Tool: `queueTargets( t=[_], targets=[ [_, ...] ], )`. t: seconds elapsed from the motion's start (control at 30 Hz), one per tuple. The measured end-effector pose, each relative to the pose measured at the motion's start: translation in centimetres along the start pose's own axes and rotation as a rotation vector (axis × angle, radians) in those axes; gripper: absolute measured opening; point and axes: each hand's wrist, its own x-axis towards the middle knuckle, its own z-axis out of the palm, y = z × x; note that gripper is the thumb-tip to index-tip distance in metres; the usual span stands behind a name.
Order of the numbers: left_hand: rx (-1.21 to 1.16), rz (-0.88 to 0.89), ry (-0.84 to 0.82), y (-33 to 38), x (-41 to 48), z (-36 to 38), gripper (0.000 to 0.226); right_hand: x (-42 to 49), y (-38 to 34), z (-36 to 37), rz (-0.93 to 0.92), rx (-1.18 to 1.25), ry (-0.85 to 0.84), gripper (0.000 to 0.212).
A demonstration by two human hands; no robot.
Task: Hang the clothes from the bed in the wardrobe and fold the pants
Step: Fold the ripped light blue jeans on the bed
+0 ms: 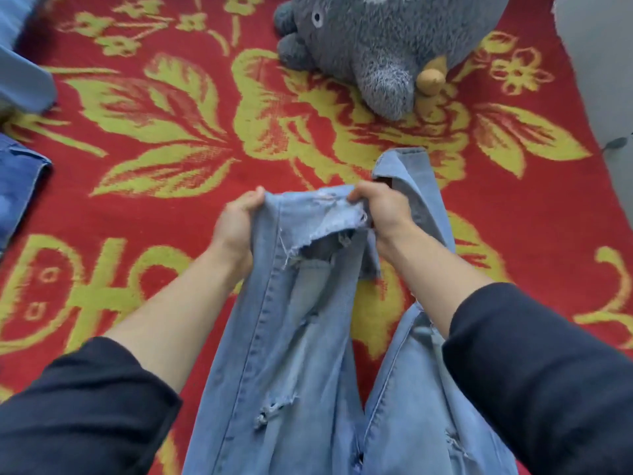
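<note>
Here we are with the pale ripped jeans (291, 320) lifted off the bed, one leg stretched between our two hands and the rest trailing down toward us. Our left hand (236, 224) is clenched round the left edge of the denim, thumb on top. Our right hand (383, 209) grasps the opposite edge, and the second leg is slung over that wrist, its hem poking up behind the knuckles.

Now, the trouble spot: right between the two grips gapes a big frayed tear, and there are more rips lower down. If we pull outward too hard to smooth the cloth, we judge that tear could run further. A finger could also slip into a hole and snag the loose threads.

The draped leg is another worry. It looks loosely balanced, so it may slide off and twist the pair, leaving the seams misaligned for the fold.

Underneath, the red bedspread (154, 217) with yellow flowers gives us room to lay them down. But a dark blue garment (20, 190) sits at its left edge and a grey plush toy (370, 46) farther up, and a careless fling could land the legs on either.
</note>
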Motion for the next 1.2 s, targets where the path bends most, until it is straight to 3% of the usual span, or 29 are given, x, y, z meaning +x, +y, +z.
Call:
queueTargets(
  t=[0.07,0.2,0.3,0.37,0.43,0.5,0.63,0.7,0.8,0.93,1.03,1.1,1.2],
  targets=[
    [-0.146,0.009,-0.121,3.2,-0.1,-1.2,0.033,-0.6,-2.7,1.2,-0.156,0.092,-0.084,0.022],
    [-0.102,0.115,-0.215,6.3,0.5,-3.5,0.029,-0.8,-4.7,2.3,-0.361,0.201,-0.138,0.027],
    [0.361,0.1,0.107,4.1,2.2,-5.4,0.016,0.9,-2.1,1.8,-0.254,-0.012,-0.03,0.016],
    [0.67,0.06,0.266,1.4,3.2,-6.6,0.034,2.0,1.2,1.1,-0.08,-0.42,-0.004,0.012],
    [0.872,0.033,0.289,-1.1,3.3,-7.3,0.054,2.5,4.5,0.4,-0.043,-0.646,0.003,0.026],
    [1.071,0.1,0.304,-3.1,3.0,-7.3,0.06,2.2,6.1,0.3,-0.168,-0.706,0.009,0.025],
    [1.327,0.152,0.313,-5.3,1.8,-6.7,0.032,2.0,7.3,0.4,-0.179,-0.769,-0.025,0.017],
    [1.34,0.147,0.298,-5.2,1.7,-6.7,0.014,1.8,7.6,0.5,-0.162,-0.805,-0.061,0.017],
    [1.249,0.147,0.351,-4.7,1.9,-6.9,0.013,1.5,7.7,0.3,-0.173,-0.817,-0.072,0.018],
    [1.008,0.096,0.545,-4.9,1.6,-6.6,0.014,0.8,7.3,-1.1,-0.257,-0.974,-0.079,0.016],
    [0.823,0.036,0.731,-4.3,1.2,-7.0,0.018,0.5,6.4,-3.6,-0.384,-1.039,0.05,0.017],
    [0.986,0.096,0.695,-4.4,0.5,-6.5,0.018,0.3,5.8,-6.1,-0.462,-0.978,0.149,0.016],
    [1.245,0.381,0.558,-6.0,-1.7,-3.7,0.02,-0.2,6.0,-10.6,-0.447,-0.899,0.324,0.013]
  ],
)
